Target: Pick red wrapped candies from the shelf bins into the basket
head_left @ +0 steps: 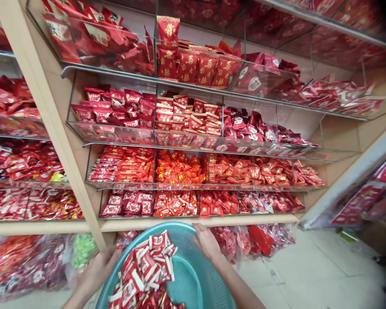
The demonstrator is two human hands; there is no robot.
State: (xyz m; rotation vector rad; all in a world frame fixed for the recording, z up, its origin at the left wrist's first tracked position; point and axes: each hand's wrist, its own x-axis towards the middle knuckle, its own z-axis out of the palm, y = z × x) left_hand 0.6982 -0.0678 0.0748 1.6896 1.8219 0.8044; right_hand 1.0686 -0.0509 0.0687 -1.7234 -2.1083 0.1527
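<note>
A round teal plastic basket point(185, 277) is tilted below me at the foot of the shelves. Red-and-white wrapped sweets point(148, 264) are heaped on its left side, and some shiny dark red ones point(162, 299) lie at the bottom. My left hand point(98, 267) grips the left rim, a little blurred. On the far right rim, my right hand point(208, 242) is closed over the edge, its thumb side hidden. Part of the basket's green floor shows between the sweets and the right wall.
Tiered shelves with clear dividers point(154, 116) hold red-wrapped sweets point(180, 167). A wooden ledge point(244, 219) runs along their foot. Below it are plastic bags of red packets point(263, 240) and a bag of green sweets point(83, 249). Tiled floor point(296, 274) extends to the right.
</note>
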